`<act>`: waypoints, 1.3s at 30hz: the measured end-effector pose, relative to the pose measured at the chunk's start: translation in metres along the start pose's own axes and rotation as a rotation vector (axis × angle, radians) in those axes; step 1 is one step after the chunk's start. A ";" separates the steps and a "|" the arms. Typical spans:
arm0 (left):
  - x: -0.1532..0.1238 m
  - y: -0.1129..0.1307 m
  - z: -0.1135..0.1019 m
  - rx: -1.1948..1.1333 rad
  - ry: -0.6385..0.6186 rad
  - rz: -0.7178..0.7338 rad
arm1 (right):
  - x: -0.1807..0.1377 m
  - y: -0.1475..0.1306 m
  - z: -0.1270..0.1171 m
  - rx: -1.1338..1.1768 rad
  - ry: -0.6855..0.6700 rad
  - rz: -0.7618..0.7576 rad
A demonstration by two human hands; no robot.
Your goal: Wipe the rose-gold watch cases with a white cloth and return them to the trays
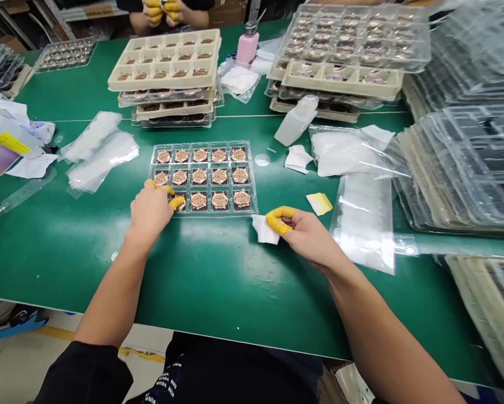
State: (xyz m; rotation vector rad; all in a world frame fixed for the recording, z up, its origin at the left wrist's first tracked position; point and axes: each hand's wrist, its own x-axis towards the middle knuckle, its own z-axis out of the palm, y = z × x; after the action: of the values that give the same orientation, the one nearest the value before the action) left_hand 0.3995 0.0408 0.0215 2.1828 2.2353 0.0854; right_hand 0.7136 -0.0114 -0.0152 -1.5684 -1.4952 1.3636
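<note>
A clear plastic tray (pixel 212 212) on the green table holds rows of rose-gold watch heads (pixel 199 176), each in its own square compartment. At its front-left corner, my left hand (pixel 151 209) has yellow-covered fingers and thumb around a watch head (pixel 179 206), which they partly hide. Just off the tray's front-right corner, my right hand (pixel 304 231) pinches a small white wiping cloth (pixel 265 230) between yellow-covered thumb and fingers. The cloth hangs close to the tabletop, apart from the watches.
Stacked watch trays (pixel 129 79) stand behind the tray, with another stack (pixel 340 90) at back right. Empty clear trays (pixel 453 168) pile up on the right. A white bottle (pixel 296 120), a pink pump bottle (pixel 247 49) and plastic sleeves (pixel 102 160) lie around. Across the table are a person's hands (pixel 163 12).
</note>
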 end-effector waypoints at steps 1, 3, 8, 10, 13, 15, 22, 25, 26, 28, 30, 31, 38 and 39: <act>0.002 -0.002 0.001 0.046 -0.050 0.000 | 0.002 0.002 -0.001 -0.008 -0.015 0.018; 0.003 -0.005 0.005 0.078 -0.084 0.076 | 0.003 0.005 -0.003 -0.040 -0.038 0.050; 0.006 -0.009 0.006 -0.144 -0.098 0.131 | 0.016 0.000 -0.010 0.191 0.160 0.061; 0.002 0.000 0.005 -0.270 0.019 0.105 | 0.038 -0.011 -0.026 0.249 0.353 0.066; -0.016 0.032 0.015 -0.693 0.189 0.168 | 0.087 -0.038 -0.069 0.182 0.699 -0.024; -0.032 0.058 0.032 -1.158 0.011 0.277 | 0.120 -0.058 -0.100 -0.056 0.951 -0.197; -0.045 0.087 0.071 -1.734 -0.611 0.249 | 0.163 -0.082 -0.131 -0.739 0.566 -0.349; -0.040 0.083 0.067 -1.796 -0.569 0.162 | 0.163 -0.076 -0.127 -0.847 0.457 -0.399; -0.039 0.083 0.065 -1.812 -0.578 0.143 | 0.164 -0.074 -0.127 -0.879 0.462 -0.400; -0.040 0.085 0.063 -1.830 -0.598 0.101 | 0.167 -0.071 -0.128 -0.951 0.484 -0.382; -0.042 0.088 0.064 -1.828 -0.593 0.076 | 0.171 -0.069 -0.129 -1.028 0.503 -0.354; -0.043 0.089 0.065 -1.818 -0.577 0.073 | 0.172 -0.067 -0.129 -1.058 0.510 -0.342; -0.046 0.090 0.074 -1.695 -0.463 0.180 | 0.179 -0.066 -0.129 -1.180 0.510 -0.308; -0.046 0.090 0.074 -1.680 -0.442 0.210 | 0.179 -0.069 -0.129 -1.175 0.506 -0.312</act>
State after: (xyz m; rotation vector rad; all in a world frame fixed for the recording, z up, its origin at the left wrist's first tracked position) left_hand 0.4941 -0.0009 -0.0489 1.1625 0.8439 0.9292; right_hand 0.7806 0.2031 0.0386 -1.9364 -2.1691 -0.2397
